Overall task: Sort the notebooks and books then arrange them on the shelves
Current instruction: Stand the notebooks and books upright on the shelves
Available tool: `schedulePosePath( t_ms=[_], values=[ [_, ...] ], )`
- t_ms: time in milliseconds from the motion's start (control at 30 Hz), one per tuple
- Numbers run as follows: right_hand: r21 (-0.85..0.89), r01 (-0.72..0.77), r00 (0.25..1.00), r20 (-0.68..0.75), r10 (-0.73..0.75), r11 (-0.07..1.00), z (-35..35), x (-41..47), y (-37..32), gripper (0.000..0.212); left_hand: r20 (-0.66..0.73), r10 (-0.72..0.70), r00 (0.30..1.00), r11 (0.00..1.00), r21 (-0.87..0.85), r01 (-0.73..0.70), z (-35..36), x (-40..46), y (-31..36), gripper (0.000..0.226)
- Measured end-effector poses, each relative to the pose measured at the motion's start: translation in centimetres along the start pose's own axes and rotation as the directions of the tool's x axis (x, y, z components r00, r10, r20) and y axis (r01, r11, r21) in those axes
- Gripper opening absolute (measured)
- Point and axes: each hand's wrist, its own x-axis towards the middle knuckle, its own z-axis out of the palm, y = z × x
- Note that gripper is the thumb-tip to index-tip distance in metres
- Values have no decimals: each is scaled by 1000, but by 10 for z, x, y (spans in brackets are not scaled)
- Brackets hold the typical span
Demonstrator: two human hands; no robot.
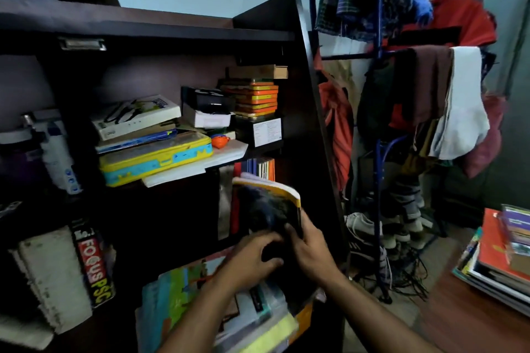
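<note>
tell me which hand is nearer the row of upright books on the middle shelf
Right. The right hand grips the yellow-edged book just below the row of upright books; the left hand sits lower and further left, on the book's bottom.

Both forearms enter from the bottom edge, bare, angled up toward frame centre. Left hand (252,258): palm down, fingers curled and spread, fingertips pressed against a dark-covered book (269,209). Right hand (311,249): just right of the left, nearly touching it, fingers wrapped on the book's lower right edge, thumb on the cover. The 2 hands grip the same book, held upright. Motion blur on both.
</note>
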Motion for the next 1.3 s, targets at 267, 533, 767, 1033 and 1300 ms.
schedulePosePath(
  t_ms=[267, 533, 767, 1033, 1300],
  values=[
    [-244, -115, 982, -174, 73, 963, 11, 32, 69, 47, -229, 94, 969, 861, 507, 36, -3, 86, -64, 35],
    [-195, -127, 974, -211, 85, 973, 9, 42, 92, 45, -122, 81, 989, 676, 736, 35, 36, 108, -97, 78],
    [-198, -105, 976, -208, 63, 975, 11, 43, 93, 41, -198, 84, 977, 696, 713, 85, 30, 100, -95, 71],
    [-289, 15, 990, -131, -55, 957, 14, 39, 85, 40, -247, 25, 969, 691, 705, 162, 27, 95, -91, 70],
    [-360, 45, 991, -104, -88, 932, 25, 60, 90, 33, -268, 81, 960, 696, 704, 138, 29, 92, -93, 71]
  ],
)
